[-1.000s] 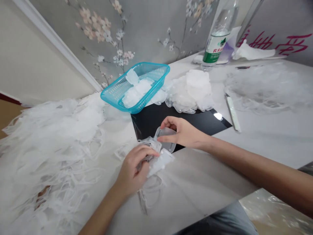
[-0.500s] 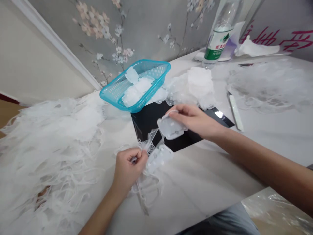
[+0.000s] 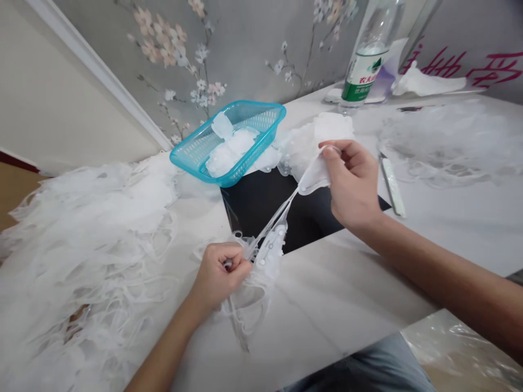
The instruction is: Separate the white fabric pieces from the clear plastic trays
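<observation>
My left hand (image 3: 224, 272) is closed in a fist around translucent plastic strips (image 3: 263, 234), whose loose ends trail onto the table below it. My right hand (image 3: 353, 179) pinches a white translucent plastic piece (image 3: 314, 177) with small knobs along its rim. Taut strands run from that piece down to the left fist. A second knobbed piece (image 3: 272, 250) hangs from the strips just right of my left hand. Under both hands lies a flat black board (image 3: 261, 204), its near edge partly covered by the strips.
A blue basket (image 3: 186, 158) holds several white pieces. Beside it is a pile of similar pieces (image 3: 300, 144). White stringy scraps (image 3: 93, 245) heap at the left, more plastic (image 3: 453, 144) at the right. A cutter knife (image 3: 393, 188) and a water bottle (image 3: 363, 76) stand beyond my right hand.
My right hand has moved up and to the right with its piece, drawing the strands tight. The second piece has turned more upright. My left hand has shifted slightly right.
</observation>
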Demonstrator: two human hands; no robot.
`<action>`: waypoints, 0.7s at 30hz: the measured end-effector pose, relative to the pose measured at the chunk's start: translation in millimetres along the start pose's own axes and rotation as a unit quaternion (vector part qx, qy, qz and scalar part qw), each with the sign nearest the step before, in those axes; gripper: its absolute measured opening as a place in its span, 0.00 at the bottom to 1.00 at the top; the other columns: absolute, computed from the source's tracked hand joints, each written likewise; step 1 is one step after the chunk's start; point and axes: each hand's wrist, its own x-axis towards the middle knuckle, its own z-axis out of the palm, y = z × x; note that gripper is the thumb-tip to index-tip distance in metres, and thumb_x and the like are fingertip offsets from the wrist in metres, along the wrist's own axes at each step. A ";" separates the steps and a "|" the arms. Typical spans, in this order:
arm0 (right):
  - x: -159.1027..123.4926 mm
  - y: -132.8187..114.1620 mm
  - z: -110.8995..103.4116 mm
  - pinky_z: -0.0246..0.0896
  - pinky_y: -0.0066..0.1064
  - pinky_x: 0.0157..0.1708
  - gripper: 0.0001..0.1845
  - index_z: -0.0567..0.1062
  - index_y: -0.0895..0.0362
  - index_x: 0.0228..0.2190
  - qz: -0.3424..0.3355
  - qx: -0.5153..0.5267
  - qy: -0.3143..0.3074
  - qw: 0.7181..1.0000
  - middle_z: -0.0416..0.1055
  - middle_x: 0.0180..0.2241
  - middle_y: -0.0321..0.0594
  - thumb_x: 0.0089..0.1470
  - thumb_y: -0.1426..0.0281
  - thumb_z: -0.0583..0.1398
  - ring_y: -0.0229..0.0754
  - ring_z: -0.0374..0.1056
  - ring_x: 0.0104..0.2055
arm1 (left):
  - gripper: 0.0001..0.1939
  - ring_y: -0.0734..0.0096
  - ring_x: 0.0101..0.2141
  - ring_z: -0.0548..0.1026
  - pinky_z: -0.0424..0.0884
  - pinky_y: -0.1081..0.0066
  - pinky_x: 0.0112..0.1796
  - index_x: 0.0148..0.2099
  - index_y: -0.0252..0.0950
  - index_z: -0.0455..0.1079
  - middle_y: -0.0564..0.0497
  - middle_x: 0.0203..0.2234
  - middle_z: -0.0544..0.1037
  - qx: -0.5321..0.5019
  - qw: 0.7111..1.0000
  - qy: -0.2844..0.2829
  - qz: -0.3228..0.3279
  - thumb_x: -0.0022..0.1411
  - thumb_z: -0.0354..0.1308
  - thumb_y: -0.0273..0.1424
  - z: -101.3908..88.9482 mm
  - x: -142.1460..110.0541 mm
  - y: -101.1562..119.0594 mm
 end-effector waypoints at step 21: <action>-40.4 -28.8 10.2 0.64 0.20 0.29 0.15 0.73 0.58 0.38 0.236 0.185 -0.393 0.869 0.73 0.35 0.36 0.46 0.78 0.58 0.32 0.67 0.33 | 0.12 0.78 0.21 0.56 0.53 0.78 0.22 0.36 0.37 0.62 0.59 0.19 0.56 -0.185 0.980 -0.032 -0.058 0.62 0.50 0.42 3.6 -8.4 -9.6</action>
